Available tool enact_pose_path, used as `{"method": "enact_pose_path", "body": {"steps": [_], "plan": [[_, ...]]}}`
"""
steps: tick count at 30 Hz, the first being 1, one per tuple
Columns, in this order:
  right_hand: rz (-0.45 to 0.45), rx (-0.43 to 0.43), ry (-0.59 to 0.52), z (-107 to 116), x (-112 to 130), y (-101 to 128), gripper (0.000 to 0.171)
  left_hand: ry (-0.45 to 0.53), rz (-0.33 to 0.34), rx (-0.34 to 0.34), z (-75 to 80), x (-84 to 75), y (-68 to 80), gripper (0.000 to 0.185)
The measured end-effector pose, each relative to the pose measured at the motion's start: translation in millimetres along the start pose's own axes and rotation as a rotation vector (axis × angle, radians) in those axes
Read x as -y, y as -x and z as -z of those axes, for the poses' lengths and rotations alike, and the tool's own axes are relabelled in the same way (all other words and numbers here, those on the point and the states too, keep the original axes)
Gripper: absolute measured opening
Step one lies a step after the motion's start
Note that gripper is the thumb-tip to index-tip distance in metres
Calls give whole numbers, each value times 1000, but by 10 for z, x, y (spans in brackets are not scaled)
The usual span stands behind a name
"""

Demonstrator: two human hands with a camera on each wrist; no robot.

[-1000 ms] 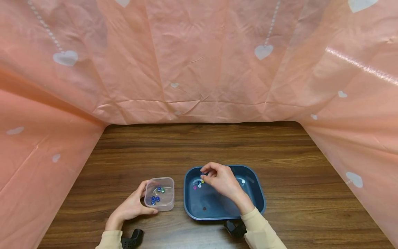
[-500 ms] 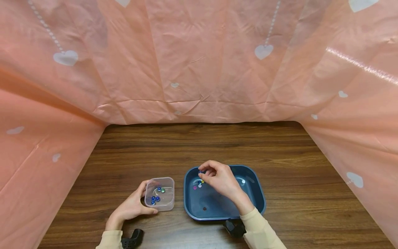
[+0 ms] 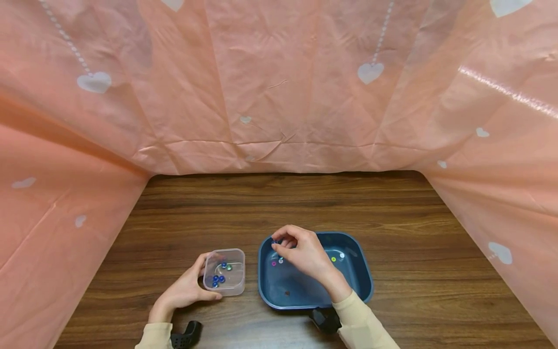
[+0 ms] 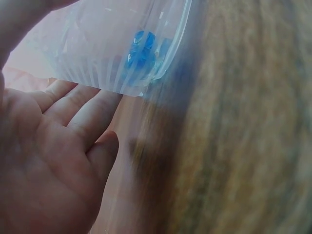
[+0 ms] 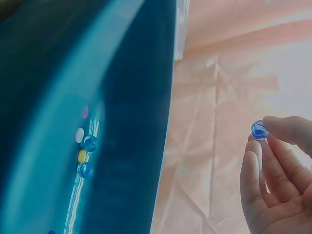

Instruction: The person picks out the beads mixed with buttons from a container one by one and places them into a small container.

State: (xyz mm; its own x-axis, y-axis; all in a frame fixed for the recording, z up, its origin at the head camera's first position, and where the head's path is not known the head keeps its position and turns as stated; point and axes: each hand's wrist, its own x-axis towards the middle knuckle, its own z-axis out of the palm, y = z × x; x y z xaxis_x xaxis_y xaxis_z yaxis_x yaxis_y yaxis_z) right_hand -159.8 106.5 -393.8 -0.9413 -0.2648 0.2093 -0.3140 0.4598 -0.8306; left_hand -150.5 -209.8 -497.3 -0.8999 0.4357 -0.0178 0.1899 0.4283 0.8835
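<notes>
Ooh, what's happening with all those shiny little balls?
A person is handling marbles. Their right hand pinches a blue marble above the blue tray, while their left hand holds a clear box on the table. Blue and green marbles are in the box. More marbles and little coloured pieces lie in the tray.

Your tabletop shows glossy wood grain. Your tray is smooth, opaque plastic; your box is translucent, smooth plastic. Your held marble resembles polished glass. You face a creased, faintly shiny drape.
</notes>
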Motion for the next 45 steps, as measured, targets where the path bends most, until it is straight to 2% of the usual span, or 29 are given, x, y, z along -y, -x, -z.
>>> {"method": "enact_pose_path", "body": {"steps": [19, 25, 45], "plan": [[47, 49, 12, -107, 169, -88, 12, -2, -9, -3, 3, 23, -5, 92], [65, 72, -18, -153, 211, -115, 12, 8, -13, -1, 3, 35, -4, 92], [219, 125, -31, -339, 316, -184, 12, -9, 12, 8, 7, 30, -16, 92]]}}
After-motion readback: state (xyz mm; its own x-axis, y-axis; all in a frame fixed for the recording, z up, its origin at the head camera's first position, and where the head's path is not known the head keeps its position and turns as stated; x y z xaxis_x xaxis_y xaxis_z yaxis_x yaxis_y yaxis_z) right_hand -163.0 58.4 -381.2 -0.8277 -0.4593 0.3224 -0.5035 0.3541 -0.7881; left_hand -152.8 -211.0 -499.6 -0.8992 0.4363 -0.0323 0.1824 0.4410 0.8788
